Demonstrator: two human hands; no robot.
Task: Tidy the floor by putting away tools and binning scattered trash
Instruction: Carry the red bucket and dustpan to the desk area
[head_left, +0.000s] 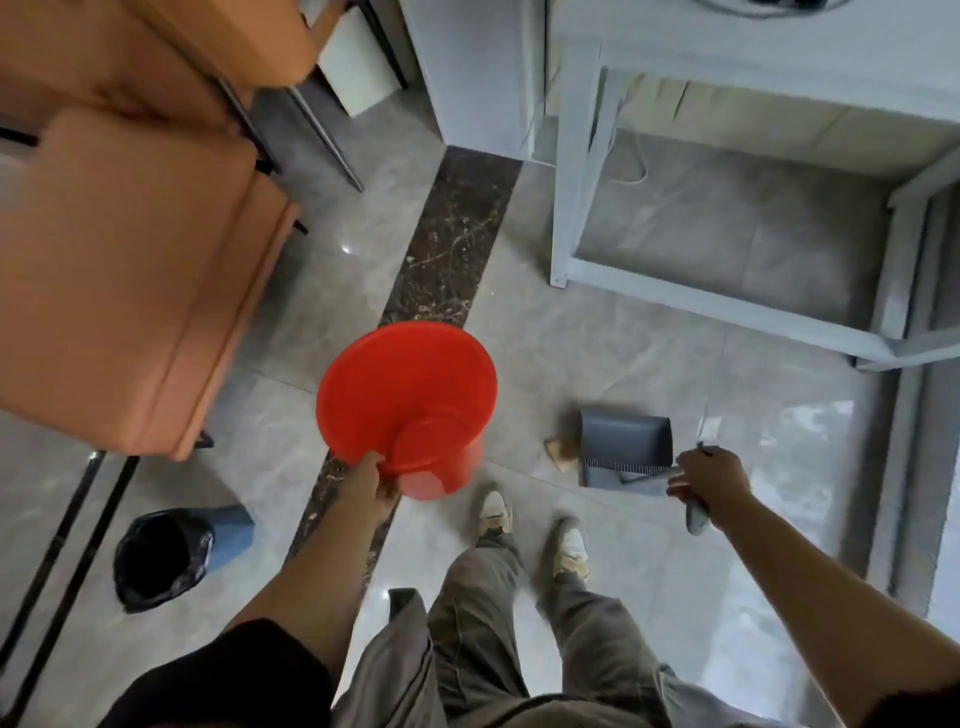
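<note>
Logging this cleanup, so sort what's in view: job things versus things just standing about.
Job: bucket, held by left hand; dustpan, handle in right hand; brown scrap beside it; lined bin.
Standing about: orange chairs; white table frame; cable under it.

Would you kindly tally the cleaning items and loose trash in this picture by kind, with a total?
Buckets: 1, the red bucket gripped by the left hand
Dustpans: 1, the grey dustpan held by the right hand
Bins: 1, the blue bin with a black liner
Trash scraps: 1, the tan scrap beside the dustpan
Total: 4
</note>
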